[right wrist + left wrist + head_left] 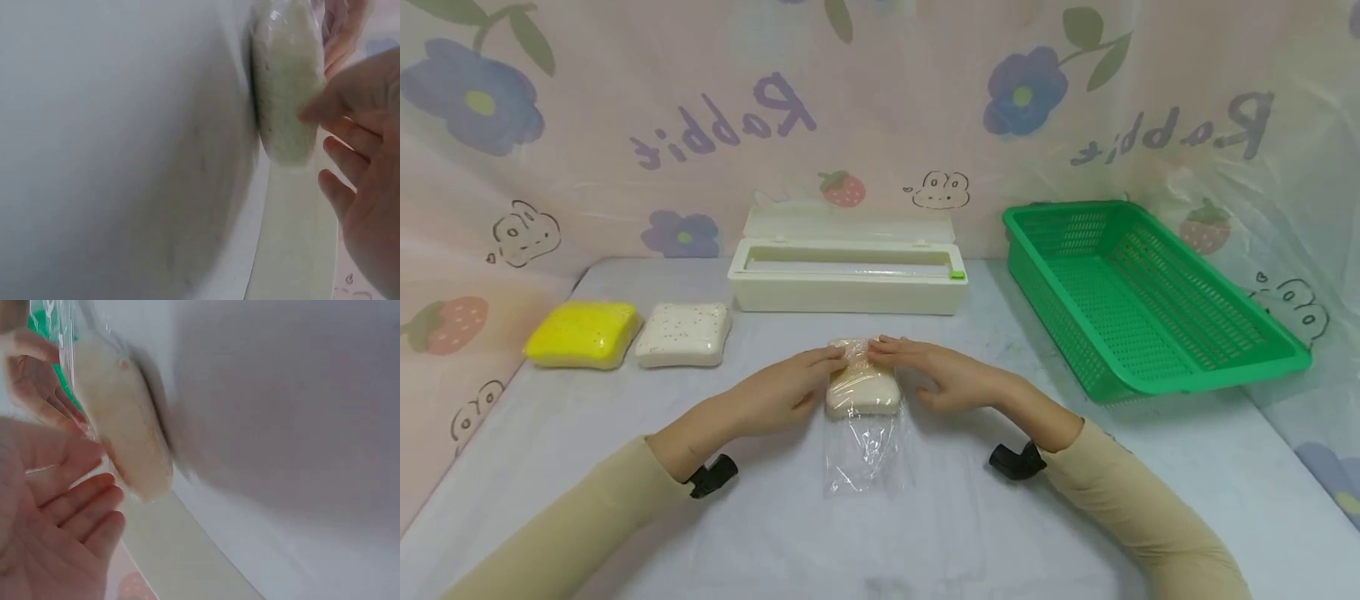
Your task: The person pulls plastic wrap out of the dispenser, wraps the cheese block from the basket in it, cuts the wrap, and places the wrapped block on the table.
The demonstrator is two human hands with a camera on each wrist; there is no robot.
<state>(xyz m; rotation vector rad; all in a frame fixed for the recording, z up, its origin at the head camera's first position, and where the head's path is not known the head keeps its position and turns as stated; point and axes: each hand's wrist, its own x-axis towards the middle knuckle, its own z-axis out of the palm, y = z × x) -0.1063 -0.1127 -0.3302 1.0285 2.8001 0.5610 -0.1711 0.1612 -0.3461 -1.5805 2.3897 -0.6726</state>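
A pale, cushion-shaped block like a bread bun [865,393] lies on the table in front of me, with clear plastic film [867,454] over it. One flap of the film spreads flat toward me. My left hand [782,387] touches the film at the bun's far left edge with extended fingers. From the other side, my right hand [951,377] lays its fingertips on the far right of the top. In the right wrist view, small reddish specks dot the side of the bun [284,94]. Neither hand has its fingers curled round it.
Behind the bun stands a white cling film box [847,296], lid raised, with a green slider [957,274]. A yellow block [582,333] and a speckled white block [683,333] sit at left. A green plastic basket [1213,383] stands at right on the white table.
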